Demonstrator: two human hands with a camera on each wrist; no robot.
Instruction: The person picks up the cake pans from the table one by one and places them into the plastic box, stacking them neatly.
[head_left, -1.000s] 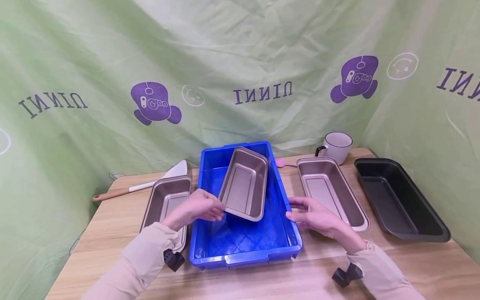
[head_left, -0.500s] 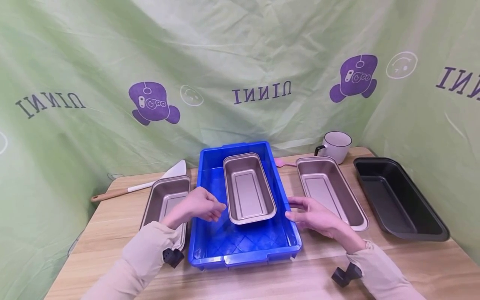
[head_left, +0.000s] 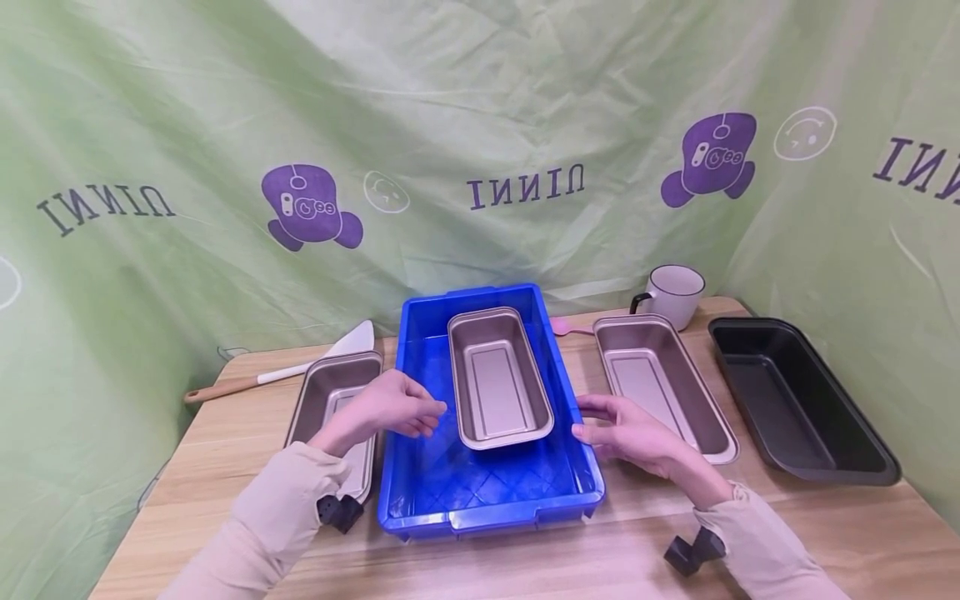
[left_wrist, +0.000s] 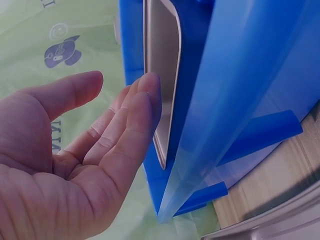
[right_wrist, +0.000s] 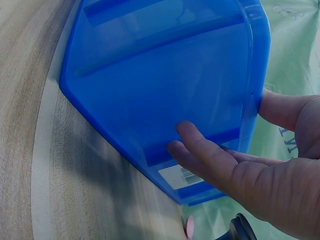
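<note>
A brownish-metal loaf pan (head_left: pixel 501 383) lies within the blue plastic bin (head_left: pixel 491 517), toward its back right. My left hand (head_left: pixel 397 406) hovers over the bin's left side, holding nothing; a small gap separates its fingertips from the pan. In the left wrist view, that hand (left_wrist: pixel 95 150) has its thumb apart and its fingers extended beside the pan (left_wrist: pixel 165 65). At the bin's right rim, my right hand (head_left: pixel 626 433) holds the edge lightly. In the right wrist view, its thumb reaches over the rim while its fingers (right_wrist: pixel 200 150) lie along the outer wall.
Similar loaf pans stand left (head_left: pixel 348 400) and right (head_left: pixel 652 383) of the bin. A larger black loaf pan (head_left: pixel 795 400) sits far right. Behind are a white mug (head_left: pixel 675 296), a pink utensil (head_left: pixel 572 326) and a spatula (head_left: pixel 285 372). A green printed curtain (head_left: pixel 420 100) surrounds the wooden table (head_left: pixel 480 575).
The loaf pan in the bin has turned and shifted slightly right, out of my left hand's hold. My left hand has drawn back a little to the left. My right hand stays at the rim.
</note>
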